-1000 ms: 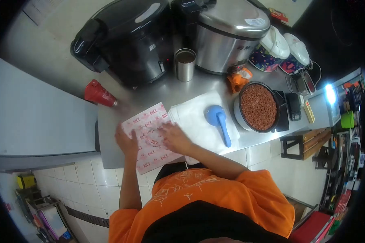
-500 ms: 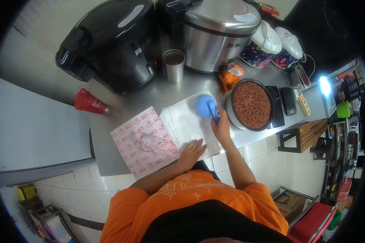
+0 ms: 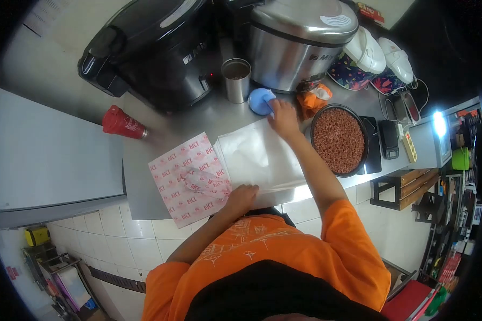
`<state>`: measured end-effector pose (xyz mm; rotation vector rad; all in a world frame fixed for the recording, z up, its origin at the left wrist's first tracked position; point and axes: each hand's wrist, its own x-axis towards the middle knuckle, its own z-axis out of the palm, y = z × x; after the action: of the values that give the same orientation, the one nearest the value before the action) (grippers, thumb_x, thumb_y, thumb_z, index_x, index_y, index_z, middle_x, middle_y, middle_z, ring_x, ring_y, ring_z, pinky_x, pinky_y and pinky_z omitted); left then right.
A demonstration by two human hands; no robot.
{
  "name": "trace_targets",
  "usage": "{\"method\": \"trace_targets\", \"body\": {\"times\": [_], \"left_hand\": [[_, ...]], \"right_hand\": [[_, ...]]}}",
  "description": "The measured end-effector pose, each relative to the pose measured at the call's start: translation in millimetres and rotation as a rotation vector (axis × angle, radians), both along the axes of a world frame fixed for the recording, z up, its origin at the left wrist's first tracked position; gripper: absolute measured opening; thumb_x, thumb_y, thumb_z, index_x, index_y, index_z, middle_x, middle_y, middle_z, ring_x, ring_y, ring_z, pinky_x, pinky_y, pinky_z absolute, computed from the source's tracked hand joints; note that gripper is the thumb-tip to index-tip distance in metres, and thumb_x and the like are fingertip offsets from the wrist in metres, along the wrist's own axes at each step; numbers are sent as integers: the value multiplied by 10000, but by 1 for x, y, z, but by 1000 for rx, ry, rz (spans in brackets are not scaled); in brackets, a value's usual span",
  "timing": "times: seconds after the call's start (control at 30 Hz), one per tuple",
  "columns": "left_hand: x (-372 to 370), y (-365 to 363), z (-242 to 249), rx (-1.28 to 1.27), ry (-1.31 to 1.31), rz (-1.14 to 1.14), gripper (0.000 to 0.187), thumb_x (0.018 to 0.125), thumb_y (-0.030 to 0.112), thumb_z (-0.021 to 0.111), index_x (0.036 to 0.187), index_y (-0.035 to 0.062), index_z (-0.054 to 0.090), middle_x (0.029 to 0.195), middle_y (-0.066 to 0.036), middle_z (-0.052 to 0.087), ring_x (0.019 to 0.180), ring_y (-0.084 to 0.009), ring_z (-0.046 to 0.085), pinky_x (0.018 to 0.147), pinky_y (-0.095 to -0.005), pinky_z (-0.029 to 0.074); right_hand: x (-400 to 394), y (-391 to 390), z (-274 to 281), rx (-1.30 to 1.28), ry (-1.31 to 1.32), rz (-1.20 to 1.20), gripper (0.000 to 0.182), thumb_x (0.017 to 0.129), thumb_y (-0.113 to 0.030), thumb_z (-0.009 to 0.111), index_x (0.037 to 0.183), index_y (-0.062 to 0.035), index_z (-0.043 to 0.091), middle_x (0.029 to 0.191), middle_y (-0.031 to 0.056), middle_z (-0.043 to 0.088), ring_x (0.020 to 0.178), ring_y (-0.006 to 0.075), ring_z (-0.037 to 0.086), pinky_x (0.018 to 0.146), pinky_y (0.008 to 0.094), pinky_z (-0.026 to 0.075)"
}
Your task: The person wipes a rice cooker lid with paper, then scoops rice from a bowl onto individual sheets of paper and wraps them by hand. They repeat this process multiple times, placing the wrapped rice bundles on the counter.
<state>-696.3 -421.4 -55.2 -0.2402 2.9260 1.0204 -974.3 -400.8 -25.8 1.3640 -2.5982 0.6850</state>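
My right hand (image 3: 285, 120) grips the handle of a blue round-headed scoop (image 3: 260, 100), its head lying near the foot of the steel rice cooker. Below that hand lies a stack of white paper sheets (image 3: 254, 158). My left hand (image 3: 242, 199) rests at the stack's front edge with curled fingers; what they hold, if anything, is hidden. To its left, a rolled bundle in printed wrap (image 3: 202, 183) sits on a pink-and-white printed sheet (image 3: 179, 160). Right of my right forearm stands a round pan of brown grains (image 3: 338, 140).
A steel cup (image 3: 235, 80) stands between a black rice cooker (image 3: 160, 64) and a steel rice cooker (image 3: 289, 59). An orange packet (image 3: 311, 100) is beside the pan. A red tumbler (image 3: 123, 123) lies at the left; a black scale (image 3: 389, 140) sits at the right.
My right hand has carried the blue scoop away from me, off the white sheets to the steel surface by the cup. My left hand's spread fingers have curled and drawn back towards the front edge.
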Motion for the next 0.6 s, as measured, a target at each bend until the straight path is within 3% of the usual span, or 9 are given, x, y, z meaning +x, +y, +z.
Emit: {"method": "trace_targets", "body": {"times": [0.1, 0.17, 0.2, 0.27, 0.33, 0.43, 0.5, 0.57, 0.6], "left_hand": [[2, -1, -1, -28, -14, -79, 155, 801, 119, 508, 936, 58, 555, 891, -135, 603, 853, -310, 589, 716, -426, 483], [6, 1, -3, 43, 0, -82, 126, 850, 127, 472, 931, 59, 541, 869, -154, 588, 869, -343, 578, 727, -447, 460], [4, -1, 0, 45, 3, -84, 126, 850, 127, 472, 931, 59, 541, 869, -154, 588, 869, -343, 578, 727, -447, 460], [0, -8, 17, 144, -201, -42, 137, 874, 159, 466, 949, 69, 537, 888, -175, 594, 872, -352, 580, 732, -452, 460], [-3, -14, 30, 153, -271, -55, 143, 876, 170, 467, 957, 73, 535, 893, -187, 593, 861, -358, 581, 734, -451, 460], [-17, -13, 32, 107, -395, -38, 148, 871, 172, 478, 971, 79, 535, 933, -188, 595, 886, -351, 576, 748, -442, 455], [-21, -14, 21, 43, -450, -23, 149, 863, 163, 488, 977, 80, 537, 969, -177, 599, 921, -338, 570, 760, -433, 449], [-24, -14, 0, -285, -112, -31, 189, 812, 152, 543, 987, 79, 538, 1039, -138, 571, 985, -307, 531, 788, -414, 430], [-25, -11, 1, -289, -108, -33, 189, 812, 152, 543, 987, 79, 538, 1039, -138, 571, 985, -307, 531, 788, -414, 430]], "right_hand": [[57, 33, 21, -1, -443, 196, 405, 797, -244, 652, 1129, -47, 530, 1117, 170, 582, 1059, 349, 532, 921, 438, 391], [98, 79, 10, 296, -563, 405, 541, 839, -408, 573, 1234, -48, 495, 1214, 180, 539, 1117, 347, 501, 971, 462, 358], [113, 100, 16, 453, -491, 494, 556, 820, -402, 581, 1232, -39, 495, 1177, 179, 557, 1089, 335, 520, 951, 457, 370], [125, 137, 6, 541, -232, 470, 329, 780, -320, 602, 944, -34, 591, 1002, 122, 628, 955, 313, 590, 833, 421, 432], [123, 152, -5, 620, -256, 353, 227, 792, -276, 588, 804, -49, 578, 894, 112, 630, 853, 316, 612, 746, 415, 462], [113, 160, 2, 617, -534, 296, 179, 791, -228, 582, 862, -65, 564, 817, 116, 606, 774, 315, 610, 694, 420, 472], [108, 153, -14, 504, -565, 211, 217, 778, -226, 615, 900, -62, 542, 842, 139, 617, 763, 337, 613, 691, 428, 476], [110, 145, -18, 422, -489, 102, 317, 721, -202, 671, 960, -70, 510, 884, 144, 608, 781, 336, 598, 695, 420, 458], [112, 142, -20, 417, -485, 99, 317, 721, -202, 671, 960, -70, 510, 884, 144, 608, 781, 336, 598, 695, 420, 458]]}}
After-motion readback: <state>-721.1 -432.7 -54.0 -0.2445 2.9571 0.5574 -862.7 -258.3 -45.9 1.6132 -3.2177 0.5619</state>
